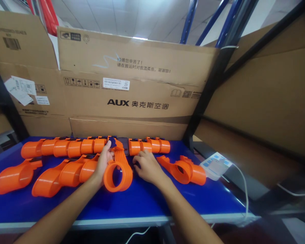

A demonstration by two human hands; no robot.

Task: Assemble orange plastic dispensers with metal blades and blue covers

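My left hand (105, 161) is closed on the upper arm of an orange plastic ring holder (127, 178), its round opening facing me and a dark blue piece at its top by my thumb. To the right, my right hand (147, 166) is low over the blue table, fingers curled down; anything in them is hidden. Behind both hands runs a row of similar orange ring holders (87, 146) with dark pieces on top. A dark rectangular object (123, 145) stands in a gap in that row. More orange holders lie left of my left hand (71, 173).
Two orange holders (197, 174) lie at the right, beside a white device with a blue-marked panel (216, 165) and a white cable. A printed cardboard sheet (142, 125) walls off the back of the blue table (142, 206). A dark post (202, 98) rises at the right.
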